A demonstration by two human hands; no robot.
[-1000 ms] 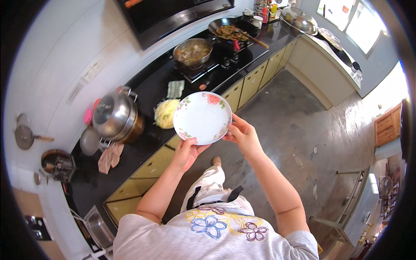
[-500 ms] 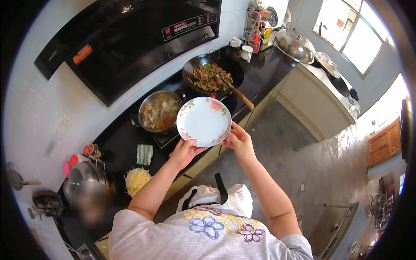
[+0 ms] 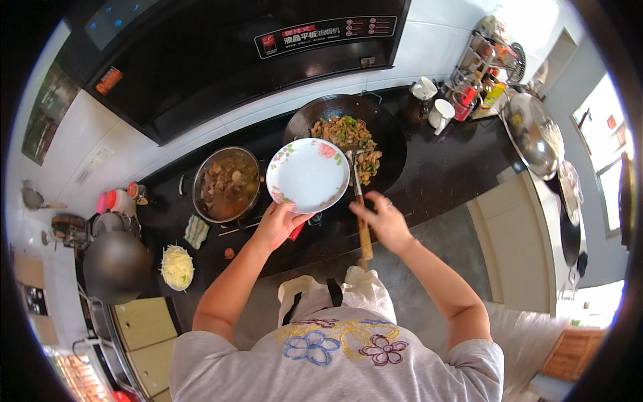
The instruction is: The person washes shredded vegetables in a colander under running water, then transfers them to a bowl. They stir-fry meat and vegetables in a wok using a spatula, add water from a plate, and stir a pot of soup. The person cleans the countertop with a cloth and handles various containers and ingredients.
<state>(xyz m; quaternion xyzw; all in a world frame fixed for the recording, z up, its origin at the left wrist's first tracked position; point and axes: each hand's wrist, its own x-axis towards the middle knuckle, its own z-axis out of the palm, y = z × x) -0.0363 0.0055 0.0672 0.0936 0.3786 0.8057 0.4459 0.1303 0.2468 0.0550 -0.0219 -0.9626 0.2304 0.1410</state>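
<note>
My left hand (image 3: 280, 226) holds a white plate (image 3: 308, 175) with pink flowers round its rim, gripping the near edge. The plate is tilted beside the wok (image 3: 395, 144) and covers part of its near left side. Stir-fried meat with green pieces (image 3: 345, 134) lies in the wok. A spatula (image 3: 364, 234) rests with its metal head in the food and its wooden handle toward me. Over that handle is my right hand (image 3: 388, 224), its thumb and fingers apart and not wrapped round the wood.
Left of the plate stands a steel pot of soup (image 3: 228, 184). Shredded pale vegetable (image 3: 177, 266) and a striped cloth (image 3: 196, 232) lie on the black counter. White mugs (image 3: 441, 115), a bottle rack (image 3: 472, 84) and a large steel lid (image 3: 534, 134) are to the right. The range hood (image 3: 221, 60) overhangs the back.
My right hand has let go of the plate and moved to the spatula handle. The plate stays in my left hand. The view has turned, and the spatula handle now points more toward me.
</note>
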